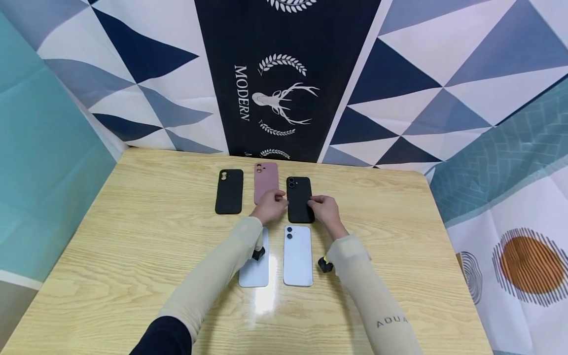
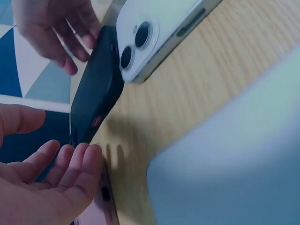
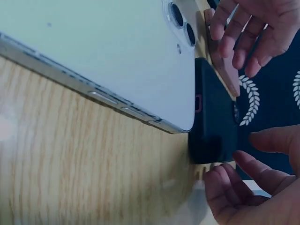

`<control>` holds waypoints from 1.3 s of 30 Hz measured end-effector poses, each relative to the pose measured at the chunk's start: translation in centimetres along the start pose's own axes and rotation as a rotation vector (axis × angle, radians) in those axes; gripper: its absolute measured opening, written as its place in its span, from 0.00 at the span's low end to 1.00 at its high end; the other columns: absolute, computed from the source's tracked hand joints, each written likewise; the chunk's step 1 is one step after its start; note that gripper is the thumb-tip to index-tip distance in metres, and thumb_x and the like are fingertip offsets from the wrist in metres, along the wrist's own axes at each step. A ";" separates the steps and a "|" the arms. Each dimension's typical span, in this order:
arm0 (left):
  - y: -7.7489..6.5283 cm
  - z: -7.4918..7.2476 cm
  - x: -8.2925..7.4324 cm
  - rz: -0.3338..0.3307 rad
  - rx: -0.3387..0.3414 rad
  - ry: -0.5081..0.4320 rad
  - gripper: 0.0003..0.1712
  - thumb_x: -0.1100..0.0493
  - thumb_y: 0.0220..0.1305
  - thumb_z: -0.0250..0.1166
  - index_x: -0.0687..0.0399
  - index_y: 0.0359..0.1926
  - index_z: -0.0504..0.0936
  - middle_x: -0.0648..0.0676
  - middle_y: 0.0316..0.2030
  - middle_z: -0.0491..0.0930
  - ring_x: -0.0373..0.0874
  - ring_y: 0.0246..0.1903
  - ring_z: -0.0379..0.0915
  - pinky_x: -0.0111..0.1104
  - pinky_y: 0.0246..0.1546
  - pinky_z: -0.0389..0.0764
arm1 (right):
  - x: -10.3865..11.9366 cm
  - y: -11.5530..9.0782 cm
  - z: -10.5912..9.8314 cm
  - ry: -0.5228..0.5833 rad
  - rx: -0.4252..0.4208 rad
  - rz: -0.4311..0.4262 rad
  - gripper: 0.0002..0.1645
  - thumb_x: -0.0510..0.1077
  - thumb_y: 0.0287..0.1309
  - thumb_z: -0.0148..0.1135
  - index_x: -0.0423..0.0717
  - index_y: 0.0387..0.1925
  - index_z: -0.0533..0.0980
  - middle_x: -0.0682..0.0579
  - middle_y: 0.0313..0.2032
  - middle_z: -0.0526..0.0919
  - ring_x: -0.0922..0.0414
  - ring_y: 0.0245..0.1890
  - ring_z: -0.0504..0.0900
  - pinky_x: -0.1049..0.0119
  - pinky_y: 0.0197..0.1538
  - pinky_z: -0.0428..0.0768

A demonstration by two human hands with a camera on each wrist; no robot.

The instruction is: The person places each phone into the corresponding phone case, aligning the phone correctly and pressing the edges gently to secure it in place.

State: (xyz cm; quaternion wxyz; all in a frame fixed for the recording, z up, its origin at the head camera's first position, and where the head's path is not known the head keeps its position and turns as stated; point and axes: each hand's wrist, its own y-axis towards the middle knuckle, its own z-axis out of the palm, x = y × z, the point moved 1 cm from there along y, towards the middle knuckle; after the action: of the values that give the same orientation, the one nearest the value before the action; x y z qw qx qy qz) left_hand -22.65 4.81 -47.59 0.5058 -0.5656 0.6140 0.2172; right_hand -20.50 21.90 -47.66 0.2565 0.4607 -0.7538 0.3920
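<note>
A black phone case (image 1: 299, 199) lies flat at the back middle of the wooden table, its camera openings at the far left corner. My right hand (image 1: 325, 209) is at its right edge, fingertips right by the side; in the right wrist view the thumb stands apart from the bent fingers (image 3: 262, 176). On the other side, my left hand (image 1: 270, 206) hovers near the left edge, overlapping the lower end of a pink phone case (image 1: 266, 180). Its fingers are loosely bent with nothing between them in the left wrist view. A white phone (image 1: 298, 256) lies just in front of the black case.
Another black phone case (image 1: 229, 192) lies left of the pink one. A second pale phone (image 1: 254, 271) is partly hidden under my left forearm. Patterned cloth (image 1: 284, 98) hangs behind the table's (image 1: 133, 236) far edge.
</note>
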 end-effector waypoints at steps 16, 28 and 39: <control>0.0 -6.8 2.6 -0.021 -0.135 0.079 0.24 0.57 0.65 0.53 0.59 0.61 0.68 0.59 0.54 0.73 0.52 0.54 0.71 0.42 0.55 0.73 | 0.7 -2.9 -1.4 -0.016 -0.006 -0.029 0.20 0.49 0.65 0.48 0.41 0.50 0.75 0.48 0.35 0.77 0.55 0.31 0.75 0.70 0.30 0.74; -0.6 -11.4 4.2 -0.061 -0.266 0.213 0.25 0.57 0.66 0.53 0.61 0.62 0.68 0.64 0.58 0.67 0.60 0.58 0.62 0.49 0.59 0.68 | 0.6 -4.7 -1.3 -0.073 0.028 -0.029 0.21 0.49 0.65 0.50 0.39 0.51 0.74 0.43 0.41 0.78 0.56 0.33 0.76 0.72 0.31 0.74; -0.5 -12.5 5.1 -0.183 -0.285 0.265 0.33 0.51 0.65 0.54 0.60 0.67 0.58 0.68 0.64 0.57 0.64 0.63 0.52 0.55 0.61 0.60 | -0.1 -5.6 -1.2 -0.105 0.033 -0.022 0.22 0.50 0.64 0.51 0.37 0.51 0.73 0.44 0.36 0.80 0.53 0.33 0.79 0.72 0.30 0.74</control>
State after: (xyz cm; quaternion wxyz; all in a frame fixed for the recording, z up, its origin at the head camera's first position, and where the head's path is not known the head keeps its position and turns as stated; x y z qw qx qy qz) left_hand -26.16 -8.24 -46.92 0.3531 -0.7086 0.5841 0.1788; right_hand -15.43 21.39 -45.07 0.2133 0.4932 -0.7546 0.3766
